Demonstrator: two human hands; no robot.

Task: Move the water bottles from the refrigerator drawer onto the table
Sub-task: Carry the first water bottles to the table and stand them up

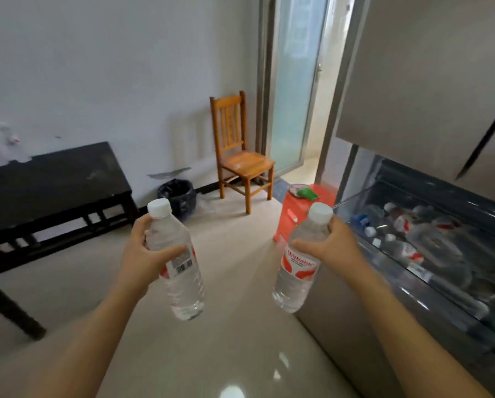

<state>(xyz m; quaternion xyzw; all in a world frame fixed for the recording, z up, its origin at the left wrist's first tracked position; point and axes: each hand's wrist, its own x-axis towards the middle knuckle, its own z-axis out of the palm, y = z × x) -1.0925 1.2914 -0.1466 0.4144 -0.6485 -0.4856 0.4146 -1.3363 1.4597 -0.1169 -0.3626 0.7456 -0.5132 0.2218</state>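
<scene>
Head view: two clear plastic water bottles with white caps are held upright over the floor, one (180, 271) clasped by the left hand (145, 251), the other (298, 265) by the right hand (329, 245); more bottles are seen in the open refrigerator drawer (412, 248), the black wooden counter (53, 182) well apart

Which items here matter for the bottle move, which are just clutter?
Job:
left hand with bottle
right hand with bottle
refrigerator drawer
black table

Clutter:
wooden chair
trash bin
red stool
</scene>
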